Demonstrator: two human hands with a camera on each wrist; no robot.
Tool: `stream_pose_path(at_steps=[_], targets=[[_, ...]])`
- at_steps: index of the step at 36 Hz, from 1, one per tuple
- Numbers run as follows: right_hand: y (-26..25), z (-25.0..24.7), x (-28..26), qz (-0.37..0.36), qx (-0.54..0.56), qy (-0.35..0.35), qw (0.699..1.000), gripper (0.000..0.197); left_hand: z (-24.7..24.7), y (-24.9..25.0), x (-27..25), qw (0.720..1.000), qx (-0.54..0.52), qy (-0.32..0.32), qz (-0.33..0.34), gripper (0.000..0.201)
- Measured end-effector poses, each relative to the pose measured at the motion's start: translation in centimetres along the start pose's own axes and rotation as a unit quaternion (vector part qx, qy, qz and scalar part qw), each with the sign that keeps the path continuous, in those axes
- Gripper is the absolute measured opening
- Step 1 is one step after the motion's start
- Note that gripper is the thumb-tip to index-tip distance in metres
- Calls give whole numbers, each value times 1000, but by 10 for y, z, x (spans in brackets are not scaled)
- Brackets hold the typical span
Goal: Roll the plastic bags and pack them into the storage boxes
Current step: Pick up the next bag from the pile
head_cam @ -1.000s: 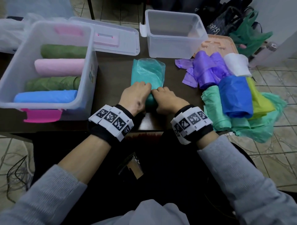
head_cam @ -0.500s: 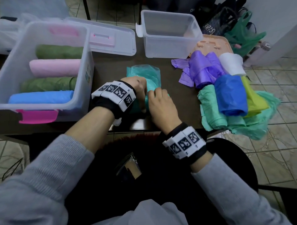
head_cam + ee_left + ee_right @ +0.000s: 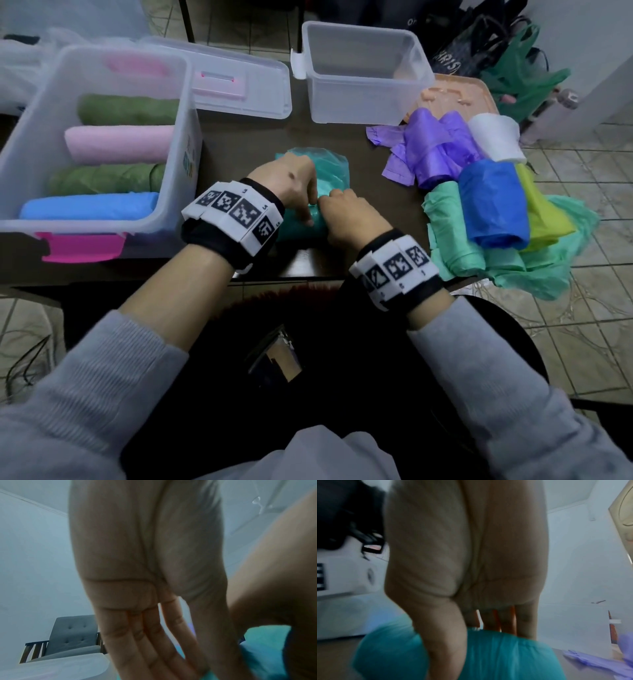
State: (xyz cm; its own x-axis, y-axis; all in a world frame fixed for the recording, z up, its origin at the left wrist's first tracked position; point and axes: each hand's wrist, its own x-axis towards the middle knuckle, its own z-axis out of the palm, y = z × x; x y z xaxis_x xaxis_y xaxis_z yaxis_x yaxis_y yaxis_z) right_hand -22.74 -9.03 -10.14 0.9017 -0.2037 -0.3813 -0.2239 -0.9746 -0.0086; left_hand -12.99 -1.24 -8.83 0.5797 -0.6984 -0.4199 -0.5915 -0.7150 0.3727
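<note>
A teal plastic bag (image 3: pixel 334 171) lies on the dark table, its near part rolled up and a short flat part showing beyond my hands. My left hand (image 3: pixel 291 185) presses straight fingers (image 3: pixel 154 635) onto the bag (image 3: pixel 267 649). My right hand (image 3: pixel 349 219) holds the roll (image 3: pixel 505 655), thumb on its near side and fingers (image 3: pixel 523 622) over its top. The large clear storage box (image 3: pixel 185 102) at the left holds green, pink, green and blue rolls. A smaller clear box (image 3: pixel 359 31) stands at the back.
A heap of loose bags (image 3: pixel 493 202) in purple, white, blue, yellow and green lies at the right, hanging over the table's edge. A clear lid (image 3: pixel 239 85) lies behind the large box. A peach tray (image 3: pixel 455 92) sits at the back right.
Both hands have moved away from the table's front edge, rolling the teal bag forward. The flat part beyond the hands has become shorter.
</note>
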Motion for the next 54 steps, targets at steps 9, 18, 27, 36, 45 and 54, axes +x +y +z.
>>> stream_pose_path(at_steps=[9, 18, 27, 36, 45, 54], targets=[[13, -30, 26, -7, 4, -114, 993, 34, 12, 3, -4, 999, 26, 42, -11, 61], [17, -15, 22, 19, 92, 5, 996, 48, 2, -5, 8, 1000, 7, 10, -15, 53], [-32, 43, -2, 88, 3, 185, 979, 65, -16, -7, 16, 998, 18, -59, -19, 32], [-24, 28, 9, 67, -8, 128, 990, 61, -10, -14, 16, 998, -25, 62, -4, 39], [-12, 9, 38, 49, -4, 73, 996, 44, 4, -17, 9, 996, -17, 91, -3, 51], [2, 8, 39, 23, 28, 87, 996, 49, 9, -21, 9, 993, 24, 113, 11, 60]])
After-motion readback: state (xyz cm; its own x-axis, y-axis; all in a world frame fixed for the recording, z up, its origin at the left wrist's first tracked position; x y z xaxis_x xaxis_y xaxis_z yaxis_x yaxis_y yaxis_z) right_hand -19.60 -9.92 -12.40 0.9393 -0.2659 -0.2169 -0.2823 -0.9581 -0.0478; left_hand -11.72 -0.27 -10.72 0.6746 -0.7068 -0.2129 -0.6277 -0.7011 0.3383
